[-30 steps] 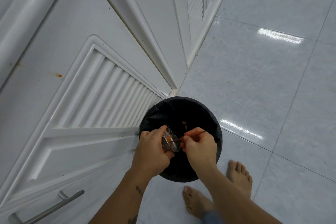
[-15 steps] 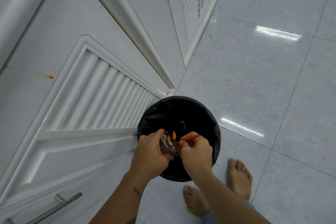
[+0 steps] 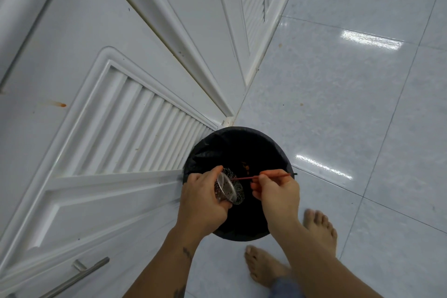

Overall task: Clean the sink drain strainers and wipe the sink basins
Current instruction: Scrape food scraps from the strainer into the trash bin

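1. A glossy tiled floor point(image 3: 338, 104) meets white louvered cabinet doors point(image 3: 125, 128); a black-lined bin point(image 3: 242, 145) stands beside them.
2. Over the bin, the left hand point(image 3: 203, 201) has its fingers wrapped around a metal strainer point(image 3: 228, 187), tilted sideways.
3. The right hand point(image 3: 275, 191) pinches a thin red stick point(image 3: 244, 178) whose tip reaches the strainer.

Bright, even overhead light — white glare streaks point(image 3: 372, 40) shine on the glossy floor point(image 3: 338, 94). Shadows stay soft; the bin's point(image 3: 242, 143) interior is dark. Wide-angle distortion bends the cabinet doors point(image 3: 72, 68) toward the edges — focus sharp.
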### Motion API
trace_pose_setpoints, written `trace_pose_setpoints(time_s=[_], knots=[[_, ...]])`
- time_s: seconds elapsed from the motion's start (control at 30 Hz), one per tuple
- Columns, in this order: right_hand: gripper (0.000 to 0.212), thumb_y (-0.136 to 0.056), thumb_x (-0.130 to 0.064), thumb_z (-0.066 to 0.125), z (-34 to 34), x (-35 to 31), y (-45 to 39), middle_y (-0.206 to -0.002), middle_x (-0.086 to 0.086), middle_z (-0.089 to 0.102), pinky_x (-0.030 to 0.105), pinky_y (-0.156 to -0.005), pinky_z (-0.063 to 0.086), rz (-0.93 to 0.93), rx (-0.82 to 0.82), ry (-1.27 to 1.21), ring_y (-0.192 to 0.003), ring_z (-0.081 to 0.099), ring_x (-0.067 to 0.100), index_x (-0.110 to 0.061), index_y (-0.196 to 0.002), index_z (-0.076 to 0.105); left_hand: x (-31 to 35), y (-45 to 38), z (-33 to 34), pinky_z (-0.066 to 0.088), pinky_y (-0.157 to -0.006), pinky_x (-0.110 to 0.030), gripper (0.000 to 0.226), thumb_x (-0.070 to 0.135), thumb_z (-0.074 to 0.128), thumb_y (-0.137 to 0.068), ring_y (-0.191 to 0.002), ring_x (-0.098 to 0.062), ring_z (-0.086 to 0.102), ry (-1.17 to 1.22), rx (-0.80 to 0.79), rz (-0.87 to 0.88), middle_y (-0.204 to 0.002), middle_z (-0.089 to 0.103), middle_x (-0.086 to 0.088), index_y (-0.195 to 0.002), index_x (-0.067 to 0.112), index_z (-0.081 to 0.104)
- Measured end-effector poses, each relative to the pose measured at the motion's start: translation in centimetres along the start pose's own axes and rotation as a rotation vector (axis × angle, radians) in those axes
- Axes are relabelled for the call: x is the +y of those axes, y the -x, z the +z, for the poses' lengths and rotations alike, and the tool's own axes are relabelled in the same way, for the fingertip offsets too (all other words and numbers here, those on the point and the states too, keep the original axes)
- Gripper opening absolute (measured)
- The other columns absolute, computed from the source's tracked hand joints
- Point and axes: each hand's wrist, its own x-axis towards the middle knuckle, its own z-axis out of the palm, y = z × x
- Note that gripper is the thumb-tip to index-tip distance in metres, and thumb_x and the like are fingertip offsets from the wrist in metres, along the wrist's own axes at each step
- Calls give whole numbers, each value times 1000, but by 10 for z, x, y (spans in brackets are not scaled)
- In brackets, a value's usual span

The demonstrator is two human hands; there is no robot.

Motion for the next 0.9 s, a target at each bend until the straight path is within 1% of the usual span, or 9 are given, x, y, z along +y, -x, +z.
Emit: trace_pose_setpoints(time_s=[0.1,0.2,0.27,0.37,0.53,0.63,0.73,0.8,0.9], knots=[[14,-96,-12,56,-10,-7,-1,-81,4,76,31,-63,56,4,9,-57,-77,73,19,-19,-87,64,3,3,1,37,-99,-32,91,33,86,-66,-109,-5,31,42,41,6,-103,30,41,-145,32,42],[16,-100,-16,53,-16,-18,1,-81,-4,77,32,-64,57,-76,-65,-3,-80,72,17,-24,-89,61,3,5,6,36,-99,-26,96,25,86,-69,-115,-5,36,171,17,12,-111,22,59,-148,35,33],[17,-100,-16,53,-15,-25,2,-81,-4,77,37,-70,59,-126,-121,32,-79,72,17,-25,-88,61,3,7,7,35,-100,-24,94,22,82,-73,-120,-6,38,188,9,38,-113,14,64,-149,36,29],[16,-98,-15,55,-10,-33,3,-82,-5,77,48,-83,59,-189,-170,97,-79,71,14,-25,-88,62,2,7,8,38,-106,-27,90,18,77,-75,-126,-4,34,180,10,61,-116,23,53,-151,32,30],[15,-97,-19,56,-6,-35,5,-81,-4,75,51,-84,58,-202,-159,133,-80,71,14,-29,-88,62,4,5,7,38,-106,-29,87,19,76,-75,-129,-9,36,173,26,61,-117,25,50,-149,31,33],[16,-96,-20,57,-7,-37,7,-73,0,72,43,-74,60,-257,-68,117,-70,70,15,-27,-83,62,7,4,5,40,-95,-21,81,29,80,-73,-118,-7,41,178,33,23,-111,29,54,-143,31,40],[16,-97,-21,57,-13,-45,12,-66,3,69,30,-60,54,-279,4,100,-58,65,11,-24,-83,63,19,7,-1,38,-81,-14,74,41,81,-64,-109,-5,45,228,45,-45,-106,45,33,-129,40,45],[16,-98,-23,56,-18,-53,16,-66,6,67,27,-57,51,-264,-32,127,-54,61,9,-23,-84,66,29,12,-9,42,-81,-16,72,48,78,-60,-105,-3,45,251,52,-39,-106,51,26,-123,43,45],[20,-98,-23,55,-21,-89,40,-61,5,64,27,-57,50,-296,-152,181,-53,57,11,-23,-85,70,50,24,-41,44,-89,-19,78,52,76,-61,-108,0,42,272,102,-14,-115,52,18,-131,40,43]])
